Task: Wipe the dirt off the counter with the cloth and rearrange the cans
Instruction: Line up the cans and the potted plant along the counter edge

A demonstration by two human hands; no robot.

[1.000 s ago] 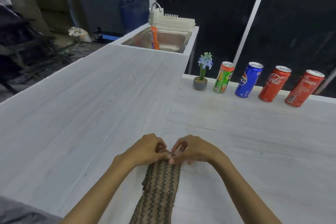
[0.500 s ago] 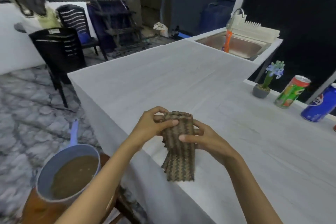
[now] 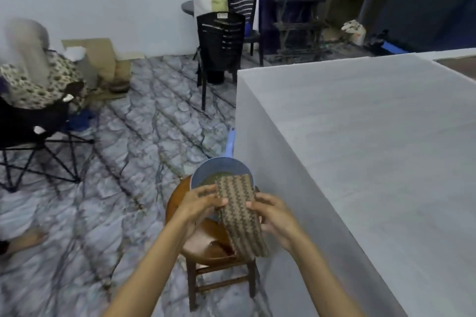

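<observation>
A folded brown zigzag-patterned cloth (image 3: 240, 216) hangs between both hands, off the counter's left side. My left hand (image 3: 199, 203) pinches its upper left edge and my right hand (image 3: 271, 215) grips its right edge. The cloth is held above a blue basin (image 3: 206, 171) of murky water. The white counter (image 3: 373, 149) fills the right of the view. The cans are out of view.
The basin rests on a round wooden stool (image 3: 201, 244) beside the counter's left wall. A black plastic chair (image 3: 220, 41) stands behind the counter's corner. A folding chair (image 3: 33, 126) draped with patterned fabric sits at the left on the marbled floor.
The view has swung left, away from the cans and the sink. Both hands lifted the cloth off the counter and carried it left, over the basin on the stool.
</observation>
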